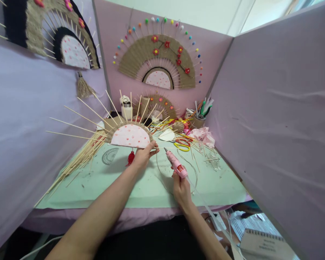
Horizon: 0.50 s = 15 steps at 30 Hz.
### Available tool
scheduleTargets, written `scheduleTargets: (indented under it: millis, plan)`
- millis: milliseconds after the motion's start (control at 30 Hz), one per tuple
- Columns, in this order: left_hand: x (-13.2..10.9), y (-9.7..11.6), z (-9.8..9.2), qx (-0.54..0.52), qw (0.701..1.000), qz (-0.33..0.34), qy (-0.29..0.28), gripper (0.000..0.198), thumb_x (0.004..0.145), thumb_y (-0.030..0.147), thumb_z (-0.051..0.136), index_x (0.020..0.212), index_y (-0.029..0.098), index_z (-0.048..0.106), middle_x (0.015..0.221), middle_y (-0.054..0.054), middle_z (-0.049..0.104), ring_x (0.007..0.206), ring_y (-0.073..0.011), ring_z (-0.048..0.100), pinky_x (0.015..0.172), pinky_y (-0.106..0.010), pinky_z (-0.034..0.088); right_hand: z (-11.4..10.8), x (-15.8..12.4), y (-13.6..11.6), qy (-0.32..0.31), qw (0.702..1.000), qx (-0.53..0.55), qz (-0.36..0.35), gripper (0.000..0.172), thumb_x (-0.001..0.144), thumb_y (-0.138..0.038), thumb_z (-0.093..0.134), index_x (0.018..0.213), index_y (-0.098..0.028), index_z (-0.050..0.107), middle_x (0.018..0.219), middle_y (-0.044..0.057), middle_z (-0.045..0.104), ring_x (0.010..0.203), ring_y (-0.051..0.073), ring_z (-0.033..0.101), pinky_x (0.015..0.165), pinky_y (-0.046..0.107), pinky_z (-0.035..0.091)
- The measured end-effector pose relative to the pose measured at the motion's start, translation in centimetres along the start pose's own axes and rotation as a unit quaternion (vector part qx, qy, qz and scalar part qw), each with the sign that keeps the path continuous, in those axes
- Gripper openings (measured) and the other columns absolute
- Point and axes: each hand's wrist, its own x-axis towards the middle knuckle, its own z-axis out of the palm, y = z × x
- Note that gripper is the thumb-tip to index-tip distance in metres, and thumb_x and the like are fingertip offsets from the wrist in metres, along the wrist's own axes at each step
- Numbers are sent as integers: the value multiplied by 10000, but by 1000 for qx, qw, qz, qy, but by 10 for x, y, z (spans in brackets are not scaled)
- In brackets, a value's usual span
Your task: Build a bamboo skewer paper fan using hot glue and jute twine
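My left hand (146, 156) grips the lower right corner of a half-round fan (130, 135), holding it up over the table. The fan has a white, pink-dotted centre, a band of twine round its curve and thin wooden sticks spreading outward. Below it shows a red tassel (130, 157). In my right hand (182, 187) is a pink glue gun (176, 163), its nozzle pointing up and left, a little apart from the fan's right corner. A loose length of twine (160, 169) hangs from near my left fingers and curves across the table.
Long wooden sticks (73, 164) lie along the table's left side, near a protractor (110, 156). Yellow-handled scissors (182, 147), pink crumpled cloth (203, 136) and a tool holder (198, 122) are at the right back. A white bottle (126, 108) stands behind. Finished fans (130, 57) hang on the walls.
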Motion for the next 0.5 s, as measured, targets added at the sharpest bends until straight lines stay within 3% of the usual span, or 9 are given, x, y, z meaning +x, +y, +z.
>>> scheduleTargets:
  millis: [500]
  plan:
    - [-1, 0, 1, 2, 1000, 4, -4, 336, 604, 348, 802, 775, 125, 618, 719, -11, 600, 726, -122, 579, 674, -287, 531, 2, -1, 1, -5, 1000, 3, 23, 286, 949, -326, 371, 1121, -169, 537, 1013, 102, 601, 926, 221, 569, 816, 380, 452]
